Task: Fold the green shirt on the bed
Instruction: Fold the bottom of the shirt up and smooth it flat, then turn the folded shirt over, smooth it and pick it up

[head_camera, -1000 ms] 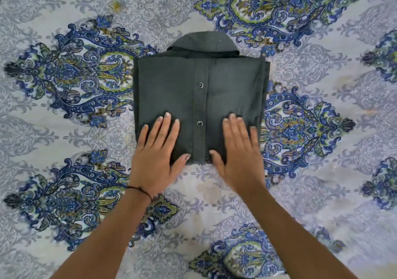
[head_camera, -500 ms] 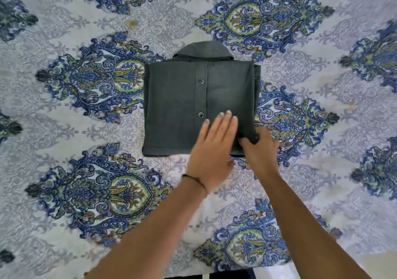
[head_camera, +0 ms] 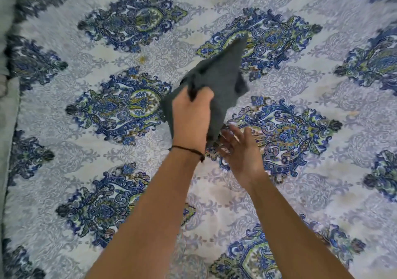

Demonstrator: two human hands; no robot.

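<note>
— Where is the green shirt (head_camera: 217, 79) sitting?
— It is not lying down. It is hanging in the air over the flowery bed (head_camera: 300, 193), tipping to one side, with one corner pointing away.
— Is it looking folded?
— I think so. It is looking like a small thick bundle, dark grey-green and a bit blurry. I am guessing the folding is mostly done and only the putting down is left.
— Who is holding it?
— The left hand (head_camera: 191, 117) is gripping it near one edge. The thumb is pressing on top, and the other fingers are curling under the cloth, where I cannot see them. A thin black string (head_camera: 187, 149) is going round that wrist.
— And the other one?
— The right hand (head_camera: 242, 150) is hovering just beside the low corner, with its fingers (head_camera: 234, 128) spreading wide and holding nothing. I cannot tell if it is touching the cloth.
</note>
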